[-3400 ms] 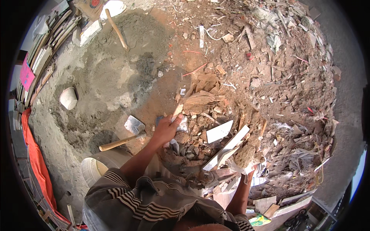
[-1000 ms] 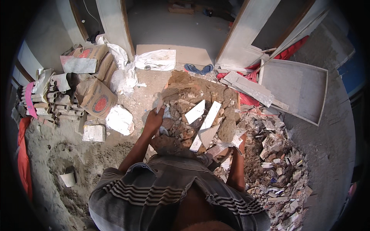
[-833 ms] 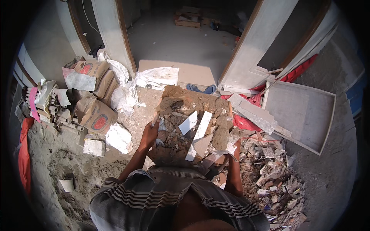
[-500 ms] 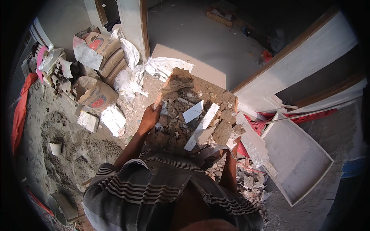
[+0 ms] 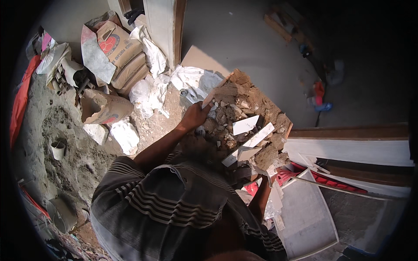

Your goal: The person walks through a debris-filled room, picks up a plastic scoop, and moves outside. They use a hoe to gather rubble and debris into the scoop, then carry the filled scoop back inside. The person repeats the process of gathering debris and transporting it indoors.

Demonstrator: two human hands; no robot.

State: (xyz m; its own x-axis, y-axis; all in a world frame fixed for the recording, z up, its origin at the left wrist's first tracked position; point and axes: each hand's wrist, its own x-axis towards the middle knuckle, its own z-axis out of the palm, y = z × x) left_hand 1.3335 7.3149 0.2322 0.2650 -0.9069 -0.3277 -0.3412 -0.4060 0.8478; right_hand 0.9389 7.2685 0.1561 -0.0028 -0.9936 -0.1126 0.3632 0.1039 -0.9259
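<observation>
I hold a flat wooden board (image 5: 288, 129), loaded with rubble, in front of my chest. My left hand (image 5: 195, 116) is closed round its left edge, thumb on top. At the near right corner my right hand (image 5: 271, 178) grips the board; its fingers are mostly hidden under the load. Broken masonry (image 5: 224, 119) and brown dirt cover the board. On top lie a short white tile piece (image 5: 245, 125) and a long white strip (image 5: 263, 135), with a brown clod (image 5: 266, 156) beside them.
Stacked paper cement bags (image 5: 128, 65) stand at the far left by a door frame (image 5: 177, 32), with white sacks (image 5: 150, 93) beside them. A torn bag (image 5: 106, 108) and a small white bucket (image 5: 58, 150) are nearer. A pale framed panel (image 5: 307, 213) lies at right, below a wooden sill (image 5: 348, 132).
My view has turned to the right. The loaded board has moved right in the picture with both hands still on it, toward the dark floor beyond the door frame.
</observation>
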